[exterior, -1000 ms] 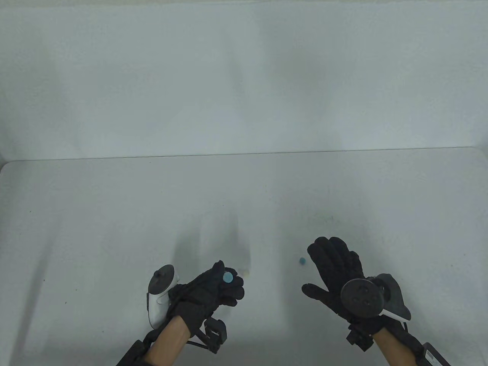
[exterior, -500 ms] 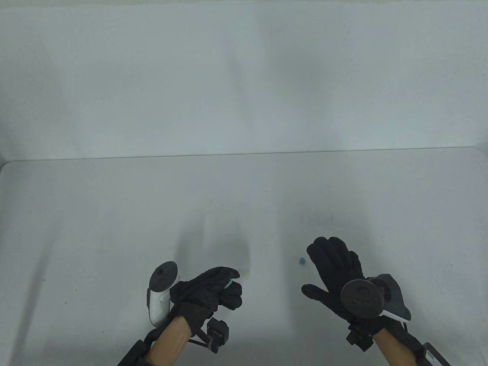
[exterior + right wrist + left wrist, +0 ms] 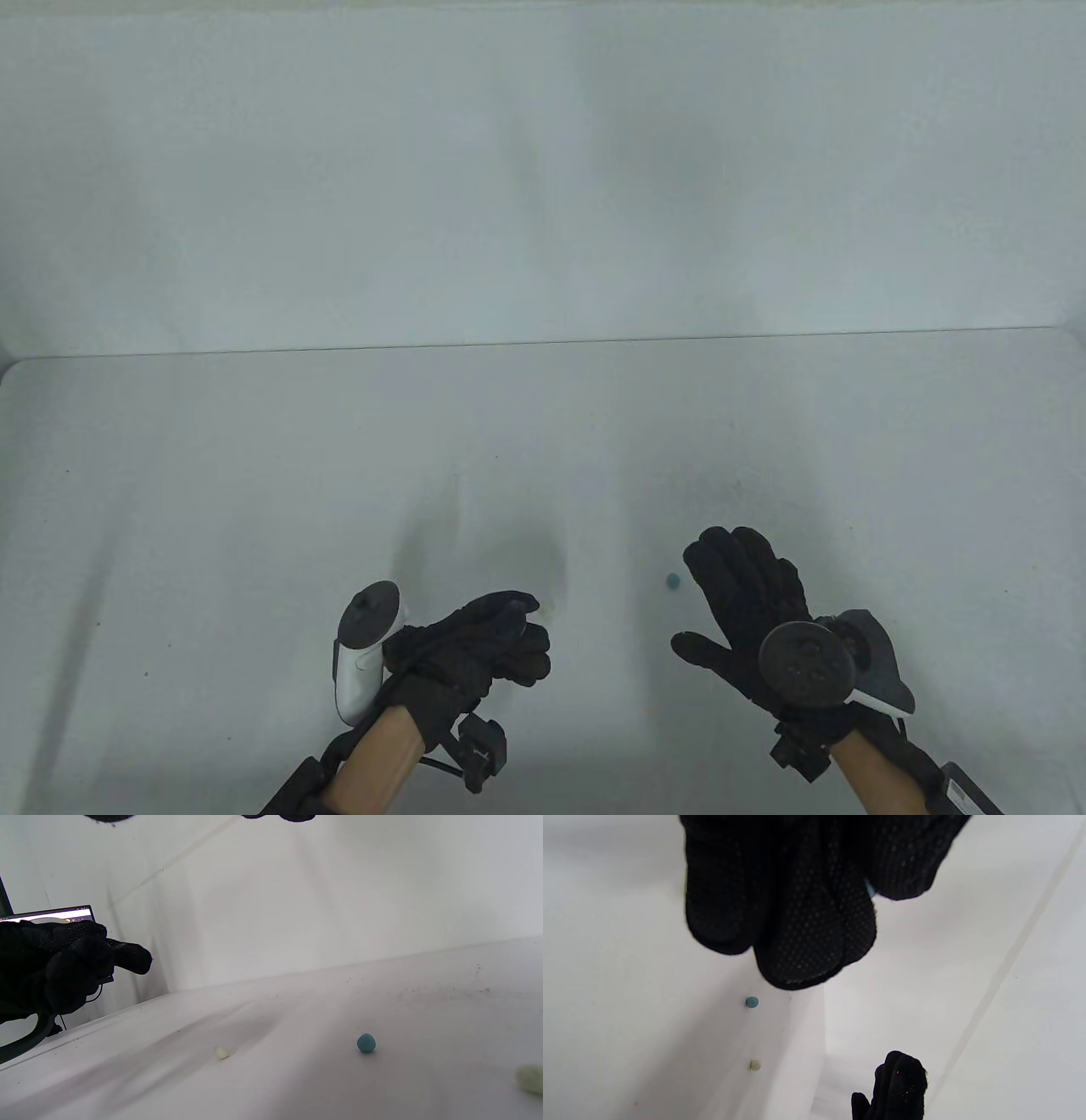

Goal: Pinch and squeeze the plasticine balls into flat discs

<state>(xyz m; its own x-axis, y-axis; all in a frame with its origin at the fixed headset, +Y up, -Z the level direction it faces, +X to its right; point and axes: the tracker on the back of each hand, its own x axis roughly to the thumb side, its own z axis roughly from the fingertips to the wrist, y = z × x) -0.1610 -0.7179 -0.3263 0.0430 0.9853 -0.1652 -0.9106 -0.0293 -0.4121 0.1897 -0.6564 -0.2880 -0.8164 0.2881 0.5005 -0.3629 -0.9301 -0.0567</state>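
Pinching pale-blue disc (image 3: 869, 890), left grip (image 3: 488, 641) | right grip (image 3: 747, 594) spread flat

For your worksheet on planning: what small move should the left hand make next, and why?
Probably set the blue disc down: the left hand pinches it, only an edge showing, while a blue ball and a pale ball lie unflattened on the table.

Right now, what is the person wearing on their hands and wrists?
Both hands wear black knit gloves; the left hand glove shows a dotted grip texture in the left wrist view. A white tracker with a dark round top sits by the left hand. The right hand carries a grey tracker with a black disc. Black boxes with cables are strapped at each wrist. Forearms are bare, without sleeves.
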